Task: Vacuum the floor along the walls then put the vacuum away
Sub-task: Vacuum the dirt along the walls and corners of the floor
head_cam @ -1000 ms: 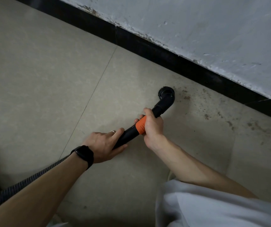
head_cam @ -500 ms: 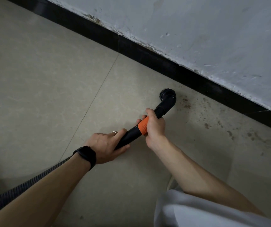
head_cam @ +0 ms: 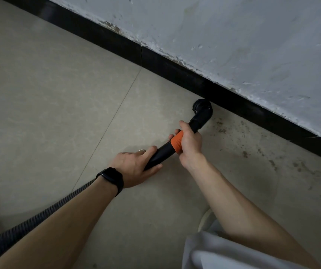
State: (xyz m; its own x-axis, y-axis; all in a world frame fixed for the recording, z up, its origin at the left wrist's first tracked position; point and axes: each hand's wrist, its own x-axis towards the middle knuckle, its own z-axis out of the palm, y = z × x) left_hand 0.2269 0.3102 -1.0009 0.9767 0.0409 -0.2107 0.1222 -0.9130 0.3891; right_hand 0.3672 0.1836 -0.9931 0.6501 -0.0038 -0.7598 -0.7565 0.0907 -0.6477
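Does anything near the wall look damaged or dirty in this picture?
Yes. Paint on the wall is chipped and flaking along its bottom edge, just above the black baseboard. Brown spots and specks stain the floor tile right of the brush head of the vacuum wand.

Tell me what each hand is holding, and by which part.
Both hold the black plastic vacuum wand: the left hand grips its lower tube ahead of the grey ribbed hose, the right hand grips its orange collar behind the round brush head.
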